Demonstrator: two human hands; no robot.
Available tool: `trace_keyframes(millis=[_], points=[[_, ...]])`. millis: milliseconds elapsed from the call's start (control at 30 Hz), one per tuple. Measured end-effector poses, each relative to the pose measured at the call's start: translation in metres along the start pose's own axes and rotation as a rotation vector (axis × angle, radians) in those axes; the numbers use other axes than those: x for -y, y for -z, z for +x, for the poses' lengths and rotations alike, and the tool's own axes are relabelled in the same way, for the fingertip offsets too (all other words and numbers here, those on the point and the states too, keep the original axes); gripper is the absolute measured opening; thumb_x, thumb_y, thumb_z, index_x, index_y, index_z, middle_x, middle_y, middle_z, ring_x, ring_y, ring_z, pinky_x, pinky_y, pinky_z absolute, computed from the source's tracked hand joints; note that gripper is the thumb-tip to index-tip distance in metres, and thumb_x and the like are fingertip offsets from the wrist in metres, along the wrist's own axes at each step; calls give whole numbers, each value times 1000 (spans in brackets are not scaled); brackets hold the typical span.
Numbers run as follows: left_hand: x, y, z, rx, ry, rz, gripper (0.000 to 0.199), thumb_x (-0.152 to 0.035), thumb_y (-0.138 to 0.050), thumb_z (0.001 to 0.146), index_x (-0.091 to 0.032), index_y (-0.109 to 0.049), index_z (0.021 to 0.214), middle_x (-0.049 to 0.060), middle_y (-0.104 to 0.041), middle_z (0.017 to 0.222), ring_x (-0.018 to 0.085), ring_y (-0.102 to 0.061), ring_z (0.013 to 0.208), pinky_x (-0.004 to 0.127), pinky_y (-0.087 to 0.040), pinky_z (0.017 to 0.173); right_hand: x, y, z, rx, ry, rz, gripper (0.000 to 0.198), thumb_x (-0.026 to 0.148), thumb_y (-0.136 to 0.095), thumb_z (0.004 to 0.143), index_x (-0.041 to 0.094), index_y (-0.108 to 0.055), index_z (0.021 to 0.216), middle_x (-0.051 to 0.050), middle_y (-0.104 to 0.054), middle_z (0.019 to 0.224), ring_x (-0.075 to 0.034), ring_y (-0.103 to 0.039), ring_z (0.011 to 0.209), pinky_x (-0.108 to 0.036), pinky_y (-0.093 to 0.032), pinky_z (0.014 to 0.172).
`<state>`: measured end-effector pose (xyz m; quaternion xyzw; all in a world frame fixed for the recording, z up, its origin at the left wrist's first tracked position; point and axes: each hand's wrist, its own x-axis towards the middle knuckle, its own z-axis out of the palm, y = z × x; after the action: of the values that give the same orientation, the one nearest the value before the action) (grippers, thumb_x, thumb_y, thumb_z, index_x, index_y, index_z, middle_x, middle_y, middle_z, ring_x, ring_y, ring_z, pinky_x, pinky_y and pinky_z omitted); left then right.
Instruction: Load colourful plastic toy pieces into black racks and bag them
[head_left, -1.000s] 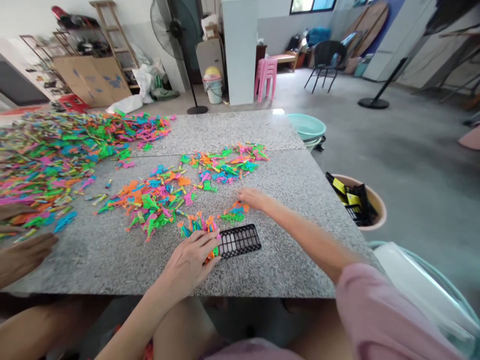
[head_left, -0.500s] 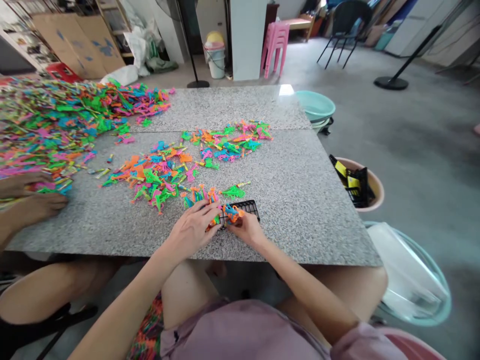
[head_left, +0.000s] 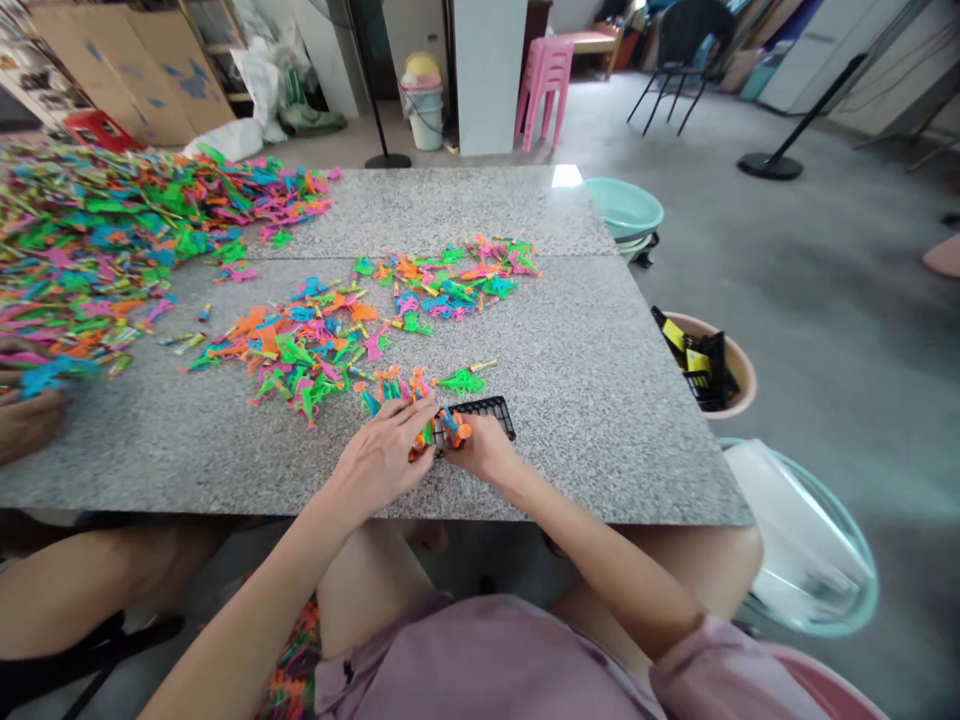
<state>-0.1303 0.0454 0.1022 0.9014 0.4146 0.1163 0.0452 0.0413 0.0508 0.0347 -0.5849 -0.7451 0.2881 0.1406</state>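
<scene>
A small black plastic basket (head_left: pixel 491 407) with a grid pattern lies near the table's front edge. Its left part holds several upright colourful plastic toys (head_left: pixel 391 380), packed closely. My left hand (head_left: pixel 386 445) is curled round the toys and the basket's left side, fingers bent over them. In my right hand (head_left: pixel 484 445) is a small bunch of blue and orange toys (head_left: pixel 453 428), pinched above the middle of the basket. My right fingertips are partly hidden. A green toy with a yellow tube (head_left: pixel 462 381) lies just behind the basket.
Loose toys lie in a heap (head_left: pixel 300 345) and a smaller group (head_left: pixel 457 280) on the speckled table (head_left: pixel 585 400). A big pile (head_left: pixel 150 210) covers the far left, where a co-worker's hand (head_left: pixel 30 425) holds a blue toy. Tubs (head_left: pixel 742 370) stand beyond the right edge.
My right hand has turned a little and shifted left with its toys, closer to my left hand. The co-worker's hands have moved left, with a blue toy raised. The view has shifted slightly.
</scene>
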Motion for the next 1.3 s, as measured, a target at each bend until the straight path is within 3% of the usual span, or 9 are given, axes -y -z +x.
trace_keyframes(millis=[333, 467, 533, 633, 733, 833, 933, 1067, 1300], points=[[0, 0, 4, 10, 18, -7, 59, -15, -56, 78, -17, -54, 137, 10, -62, 135, 29, -56, 122, 43, -50, 102, 20, -3, 3, 74, 15, -210, 26, 21, -57, 84, 13, -67, 106, -15, -74, 94, -27, -71, 86, -29, -48, 70], [4, 0, -2, 11, -27, 43, 59, -33, -66, 82, -25, -53, 140, 9, -58, 140, 31, -55, 123, 47, -50, 100, -1, 24, 31, 275, 274, -182, 21, 21, -69, 78, 16, -70, 99, -8, -73, 91, -22, -68, 84, -26, -48, 70], [6, -2, -4, 4, -23, 70, 60, -46, -68, 84, -25, -55, 138, 10, -58, 140, 33, -55, 124, 48, -51, 98, -18, 45, 48, 185, 290, -221, 19, 19, -64, 84, 17, -69, 102, -7, -72, 98, -21, -67, 89, -26, -48, 74], [7, -3, -4, -37, -23, 107, 50, -50, -63, 88, -22, -62, 130, 10, -63, 133, 32, -56, 120, 47, -52, 97, -43, 68, 71, -69, 160, -439, 27, 9, -46, 92, 14, -64, 112, -15, -68, 113, -23, -64, 102, -31, -48, 82], [8, -3, -4, -80, -53, 117, 36, -42, -61, 92, -21, -67, 120, 9, -64, 131, 32, -54, 121, 49, -52, 98, -60, 75, 82, 5, 233, -563, 28, 6, -42, 93, 12, -64, 110, -17, -67, 110, -25, -63, 107, -31, -48, 85], [13, 0, -4, -83, -102, 90, 30, -37, -61, 92, -20, -68, 116, 9, -65, 131, 33, -51, 123, 50, -50, 100, -66, 69, 78, -39, 167, -425, 29, 4, -45, 91, 12, -61, 114, -15, -68, 108, -22, -65, 100, -28, -48, 84], [19, 3, -4, -47, -139, 59, 30, -36, -60, 92, -22, -67, 118, 7, -65, 132, 32, -51, 123, 50, -52, 98, -56, 47, 68, -110, 37, -6, 24, 11, -53, 89, 13, -60, 113, -9, -71, 98, -17, -68, 84, -25, -48, 76], [21, 8, -3, -27, -143, 64, 30, -36, -58, 93, -24, -66, 119, 4, -63, 134, 31, -52, 123, 49, -52, 98, -33, 7, 61, -31, 101, 394, 19, 17, -65, 83, 18, -63, 102, 0, -71, 82, -14, -67, 73, -22, -48, 71], [16, 7, -3, -55, -156, 97, 28, -32, -57, 93, -20, -68, 116, 7, -66, 129, 31, -52, 122, 48, -53, 98, -12, 3, 63, -17, 203, -34, 32, 21, -60, 86, 17, -62, 118, -12, -71, 101, -24, -66, 94, -29, -47, 79]])
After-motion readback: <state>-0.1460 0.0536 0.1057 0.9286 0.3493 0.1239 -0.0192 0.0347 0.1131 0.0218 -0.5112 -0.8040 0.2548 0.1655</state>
